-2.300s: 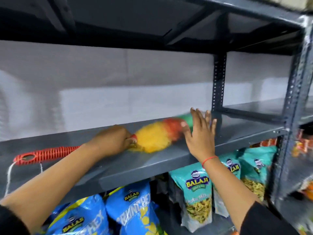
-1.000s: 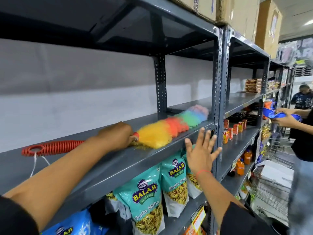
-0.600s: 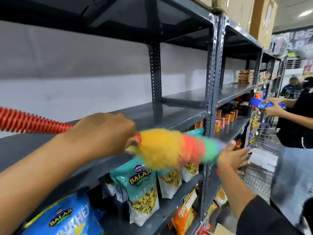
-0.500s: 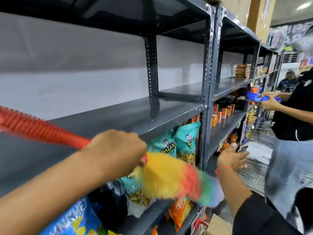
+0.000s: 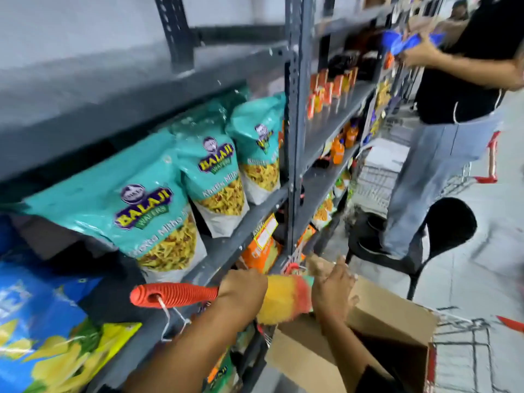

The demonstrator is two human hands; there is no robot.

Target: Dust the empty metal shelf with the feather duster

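Duster (image 5: 283, 299) lowered; tip behind right hand (image 5: 333, 287)

Right hand (image 5: 333, 290) hides the blurred feather duster (image 5: 283, 299) tip.

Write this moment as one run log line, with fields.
left hand: grips feather duster | right hand: on cardboard box flap, fingers open | duster: off empty metal shelf, low | phase: unclear

Shelf (image 5: 119, 89): above the snack bags (image 5: 158, 211).
Duster (image 5: 280, 299): below the bags, between both hands, just over the box (image 5: 377, 347).
Chair (image 5: 442, 236): right, behind the box; a person (image 5: 453, 109) stands on it.
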